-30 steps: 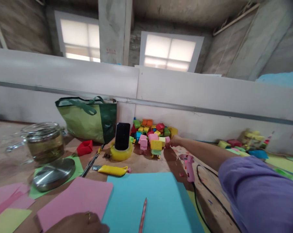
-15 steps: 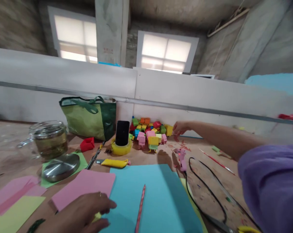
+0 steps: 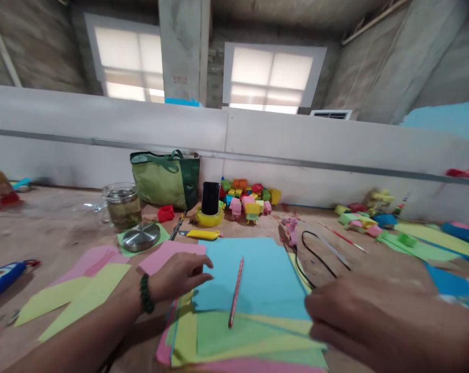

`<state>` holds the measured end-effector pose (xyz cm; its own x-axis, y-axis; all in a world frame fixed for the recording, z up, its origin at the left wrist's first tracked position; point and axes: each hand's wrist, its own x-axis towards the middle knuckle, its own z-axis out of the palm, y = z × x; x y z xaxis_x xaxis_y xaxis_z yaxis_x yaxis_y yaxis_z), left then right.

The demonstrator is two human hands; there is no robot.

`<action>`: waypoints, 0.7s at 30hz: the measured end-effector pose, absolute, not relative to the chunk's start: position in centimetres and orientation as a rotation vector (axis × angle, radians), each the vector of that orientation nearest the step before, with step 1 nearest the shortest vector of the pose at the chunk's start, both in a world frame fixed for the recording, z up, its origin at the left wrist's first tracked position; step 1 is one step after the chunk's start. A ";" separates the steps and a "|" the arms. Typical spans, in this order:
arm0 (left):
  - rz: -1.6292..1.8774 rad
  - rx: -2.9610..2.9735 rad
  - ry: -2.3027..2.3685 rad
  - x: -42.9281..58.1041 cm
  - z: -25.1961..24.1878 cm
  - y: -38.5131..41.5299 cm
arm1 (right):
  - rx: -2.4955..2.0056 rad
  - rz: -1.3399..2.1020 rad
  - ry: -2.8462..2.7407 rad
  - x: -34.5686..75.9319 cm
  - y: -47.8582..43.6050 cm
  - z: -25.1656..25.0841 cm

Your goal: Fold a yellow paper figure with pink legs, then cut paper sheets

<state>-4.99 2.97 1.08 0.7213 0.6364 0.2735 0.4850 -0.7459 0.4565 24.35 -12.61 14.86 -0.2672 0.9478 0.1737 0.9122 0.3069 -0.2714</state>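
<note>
My left hand [image 3: 176, 274], a green bead bracelet on its wrist, lies with fingers stretched over the pink sheet [image 3: 156, 260], fingertips at the left edge of the blue sheet [image 3: 253, 267]. A pink-red pencil [image 3: 236, 290] lies loose on the blue sheet. Under it is a stack of green, yellow and pink paper [image 3: 242, 344]. My right hand [image 3: 358, 321] is close to the camera and blurred, its fingers at the stack's right edge; whether they grip anything is unclear.
Behind the papers are a yellow box cutter [image 3: 203, 234], a phone in a yellow tape roll [image 3: 210, 202], paper cube figures [image 3: 250, 199], a pink glue gun [image 3: 292, 230] with black cord [image 3: 315, 254], a glass jar [image 3: 122, 206], its metal lid [image 3: 141, 237] and a green bag [image 3: 166, 178].
My right hand has drawn back from the cube figures at the wall to the right edge of the paper stack. My left hand has slid forward onto the sheets. The view has pulled back.
</note>
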 end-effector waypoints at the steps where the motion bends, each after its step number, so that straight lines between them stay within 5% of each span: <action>1: 0.650 2.553 0.853 -4.8 1.2 2.7 | -1.665 0.332 -2.393 23.2 -14.3 14.2; 10: 0.982 2.565 0.592 -3.0 4.6 -7.9 | -1.228 0.882 -1.417 19.4 -18.4 6.1; 21: 1.556 2.368 0.604 -1.8 2.8 -17.5 | -0.949 1.212 -1.301 15.0 -23.2 3.1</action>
<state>-1.84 -17.54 2.78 0.3460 0.4656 0.8146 0.2054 -0.8847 0.4185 14.97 -23.23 3.07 -0.1128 0.9776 0.1778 -0.1084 0.1658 -0.9802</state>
